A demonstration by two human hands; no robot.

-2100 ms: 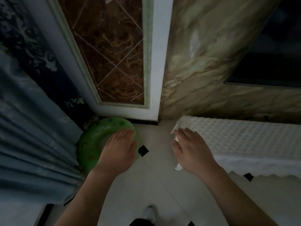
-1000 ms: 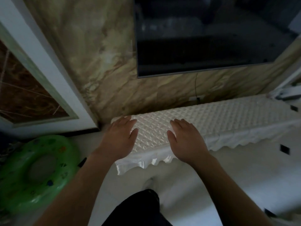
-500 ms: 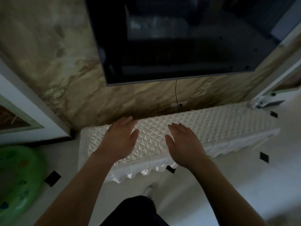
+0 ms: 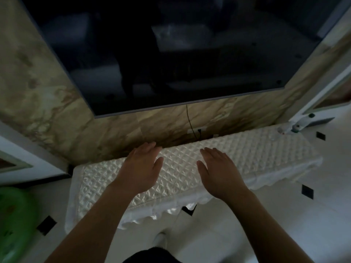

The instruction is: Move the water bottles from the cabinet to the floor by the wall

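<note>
My left hand (image 4: 141, 168), right hand (image 4: 220, 171) over cabinet (image 4: 262, 152), fingers straight, holding nothing. Risk: loose cloth (image 4: 102, 185) snags, slides off; dim light hides bottles.

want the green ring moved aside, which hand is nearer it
Left. The left hand is over the quilted cover, right of the green ring; the right hand is farther right.

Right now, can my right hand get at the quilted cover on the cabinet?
Likely yes: the right hand is open over the quilted cover, and nothing shows between them. Whether it touches the cover, I cannot tell.
</note>
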